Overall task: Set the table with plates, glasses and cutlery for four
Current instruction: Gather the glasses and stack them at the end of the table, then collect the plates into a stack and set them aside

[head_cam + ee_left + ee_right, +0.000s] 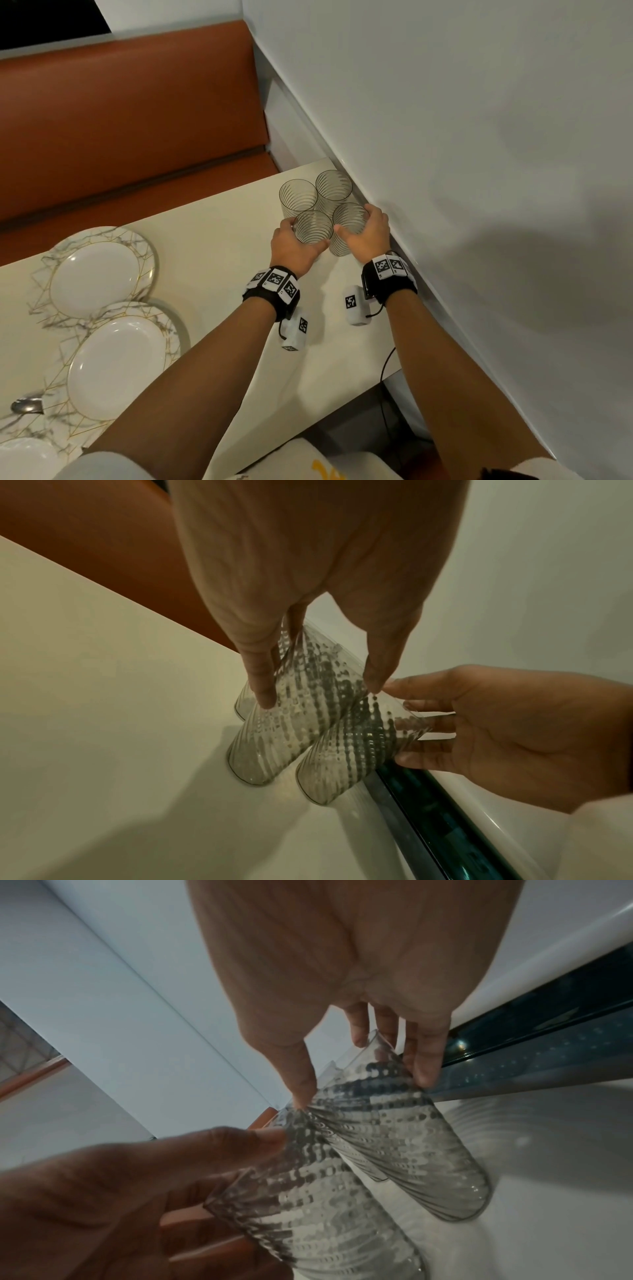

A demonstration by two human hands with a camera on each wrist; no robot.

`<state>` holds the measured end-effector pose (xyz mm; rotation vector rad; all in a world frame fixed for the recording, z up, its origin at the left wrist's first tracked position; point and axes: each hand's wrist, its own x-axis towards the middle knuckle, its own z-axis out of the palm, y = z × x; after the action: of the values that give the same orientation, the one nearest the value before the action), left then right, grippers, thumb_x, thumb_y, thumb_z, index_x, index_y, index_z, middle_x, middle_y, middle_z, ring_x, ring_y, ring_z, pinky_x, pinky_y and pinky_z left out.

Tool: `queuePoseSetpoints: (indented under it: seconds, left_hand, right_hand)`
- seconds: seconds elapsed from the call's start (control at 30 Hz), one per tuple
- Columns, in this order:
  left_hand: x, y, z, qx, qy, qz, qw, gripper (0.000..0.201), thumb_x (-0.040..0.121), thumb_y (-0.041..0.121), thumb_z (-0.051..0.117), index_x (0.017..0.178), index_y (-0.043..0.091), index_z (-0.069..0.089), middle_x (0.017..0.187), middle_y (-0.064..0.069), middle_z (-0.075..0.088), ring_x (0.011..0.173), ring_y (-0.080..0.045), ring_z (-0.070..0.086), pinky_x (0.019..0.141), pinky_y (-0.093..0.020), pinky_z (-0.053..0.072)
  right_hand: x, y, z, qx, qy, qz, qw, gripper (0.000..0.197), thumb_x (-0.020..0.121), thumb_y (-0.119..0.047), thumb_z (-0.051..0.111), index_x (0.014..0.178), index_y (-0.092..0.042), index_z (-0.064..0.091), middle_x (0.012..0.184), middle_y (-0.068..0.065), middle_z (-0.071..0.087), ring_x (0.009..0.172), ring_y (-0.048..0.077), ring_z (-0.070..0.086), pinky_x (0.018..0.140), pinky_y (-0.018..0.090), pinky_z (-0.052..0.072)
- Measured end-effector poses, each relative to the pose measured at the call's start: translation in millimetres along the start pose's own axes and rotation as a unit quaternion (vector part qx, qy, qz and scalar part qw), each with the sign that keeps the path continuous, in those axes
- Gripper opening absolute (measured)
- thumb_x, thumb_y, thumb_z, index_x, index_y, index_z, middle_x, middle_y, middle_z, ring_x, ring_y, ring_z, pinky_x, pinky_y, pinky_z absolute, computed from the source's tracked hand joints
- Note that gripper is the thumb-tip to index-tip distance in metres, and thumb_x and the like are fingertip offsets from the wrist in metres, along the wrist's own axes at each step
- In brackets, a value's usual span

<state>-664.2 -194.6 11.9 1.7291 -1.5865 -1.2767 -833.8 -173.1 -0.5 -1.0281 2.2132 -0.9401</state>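
Four clear ribbed glasses stand clustered at the table's far right corner by the wall. My left hand [305, 236] grips the near left glass [313, 226], thumb and fingers curled round its rim; the left wrist view shows that glass [301, 723] between thumb and fingers. My right hand [356, 219] grips the near right glass [342, 245], also seen in the right wrist view [394, 1123]. Both glasses seem to rest on the table. Two more glasses [298, 195] [334, 186] stand just behind. Two gold-rimmed marble plates [99, 267] [120, 363] lie at the left.
The cream table [212, 246] butts against a white wall [445, 171] on the right. An orange bench [120, 120] runs behind it. A spoon [27, 406] and part of a third plate [24, 459] lie at the lower left. A cable [385, 377] hangs off the table's near edge.
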Motion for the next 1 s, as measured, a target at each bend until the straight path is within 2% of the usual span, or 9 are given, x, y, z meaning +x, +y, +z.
queuePoseSetpoints:
  seconds: [0.23,0.33,0.43,0.53,0.6,0.63,0.77,0.9,1.0]
  left_hand:
    - [-4.3,-0.6,-3.0,-0.001,-0.030,0.010,1.000,0.105,0.076,0.048,0.089,0.157,0.012,0.032,0.151,-0.011,0.047,0.139,-0.025,0.048,0.111,-0.035,0.042]
    - [-12.5,-3.5,-14.7,-0.002,-0.059,0.005,0.998,0.109,0.078,0.057,0.084,0.160,0.013,0.028,0.156,-0.009,0.042,0.141,-0.024,0.046,0.113,-0.036,0.041]
    - [-21.7,-19.5,-34.3,-0.004,-0.054,0.009,0.998,0.084,0.086,0.057,0.077,0.151,0.016,0.042,0.143,-0.004,0.054,0.127,-0.020,0.057,0.102,-0.033,0.049]
    - [-31.4,-48.3,-63.0,-0.032,-0.021,0.005,0.999,0.044,0.096,0.039,0.071,0.132,0.017,0.059,0.118,0.000,0.068,0.102,-0.017,0.067,0.085,-0.025,0.054]
    - [-37.9,-73.7,-85.4,-0.035,0.002,0.001,0.999,0.024,0.098,0.028,0.067,0.120,0.019,0.066,0.106,0.001,0.072,0.093,-0.017,0.069,0.080,-0.023,0.056]
    - [-42.1,-87.3,-97.1,-0.039,0.011,-0.007,0.999,0.017,0.098,0.025,0.066,0.115,0.021,0.069,0.104,0.000,0.073,0.091,-0.018,0.071,0.082,-0.028,0.059]
    - [-65.7,-140.8,-150.9,-0.061,0.047,-0.040,0.996,0.013,0.096,0.017,0.064,0.102,0.027,0.070,0.099,-0.002,0.075,0.090,-0.020,0.074,0.089,-0.038,0.060]
    - [-96.1,-195.5,-214.6,-0.072,0.093,-0.074,0.990,0.015,0.097,0.014,0.064,0.100,0.028,0.070,0.098,-0.002,0.076,0.092,-0.020,0.074,0.092,-0.037,0.059]
    - [-119.4,-238.0,-262.0,-0.073,0.124,-0.096,0.985,0.019,0.097,0.011,0.063,0.097,0.028,0.069,0.097,-0.001,0.077,0.092,-0.020,0.075,0.095,-0.039,0.058]
  right_hand:
    - [-6.1,-1.5,-1.8,-0.048,-0.008,-0.022,0.999,0.097,0.075,-0.051,0.081,0.150,-0.012,0.035,0.145,0.016,0.044,0.137,0.037,0.038,0.115,0.055,0.033]
    - [-19.8,-11.1,-9.2,-0.103,0.036,-0.050,0.993,0.089,0.079,-0.048,0.076,0.149,-0.011,0.035,0.144,0.017,0.043,0.132,0.040,0.035,0.108,0.052,0.036]
    - [-39.1,-29.8,-13.9,-0.109,0.113,-0.134,0.979,0.065,0.077,-0.029,0.072,0.136,-0.010,0.051,0.132,0.016,0.051,0.120,0.038,0.042,0.098,0.046,0.041]
    - [-63.6,-51.8,0.2,-0.084,0.145,-0.233,0.958,0.045,0.075,-0.019,0.064,0.119,-0.010,0.062,0.117,0.012,0.059,0.108,0.032,0.048,0.092,0.042,0.042]
    - [-81.6,-66.2,20.1,-0.057,0.119,-0.280,0.951,0.037,0.075,-0.013,0.063,0.111,-0.010,0.064,0.109,0.007,0.063,0.103,0.028,0.053,0.093,0.043,0.044]
    - [-91.3,-72.0,32.7,-0.038,0.096,-0.296,0.950,0.034,0.075,-0.009,0.063,0.109,-0.010,0.064,0.104,0.004,0.063,0.101,0.025,0.055,0.091,0.043,0.046]
    - [-136.1,-80.8,100.0,-0.011,-0.033,-0.320,0.947,0.029,0.078,-0.006,0.059,0.104,-0.017,0.066,0.096,-0.003,0.062,0.093,0.019,0.056,0.080,0.041,0.051]
    - [-189.9,-84.2,167.3,-0.043,-0.169,-0.267,0.948,0.031,0.082,-0.006,0.060,0.107,-0.024,0.065,0.097,-0.004,0.060,0.093,0.018,0.054,0.080,0.028,0.045]
    - [-231.0,-82.7,212.3,-0.077,-0.244,-0.186,0.949,0.037,0.085,-0.009,0.064,0.121,-0.019,0.061,0.113,0.004,0.057,0.104,0.020,0.055,0.094,0.034,0.048]
